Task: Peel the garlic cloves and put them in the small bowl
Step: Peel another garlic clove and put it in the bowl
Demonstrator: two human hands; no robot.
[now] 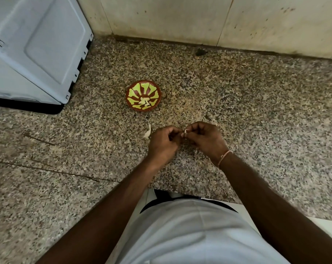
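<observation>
Step in hand: I am peeling one small pale garlic clove (186, 131) above the speckled brown granite counter (256, 111), and I judge the skin to be only partly off, since a pale curl is sticking up between my fingertips.
Left hand: my left hand (164, 142) is curling its fingers in tight and pinching the near side of the clove; how much of it I am covering I cannot tell.
Right hand: my right hand (205, 139) is pinching the clove's far side with thumb and forefinger, touching the left hand at the tips.
Bowl: the small round red-brown bowl with yellow-green petal pattern (143, 95) is sitting just beyond my hands, holding a few pale peeled cloves (144, 102) at its bottom.
Scraps: a white papery piece of garlic skin (147, 132) is lying on the counter just left of my left hand.
Next move: I am expecting to strip the last skin, then reach forward and slightly left to drop the clove into the bowl.
</observation>
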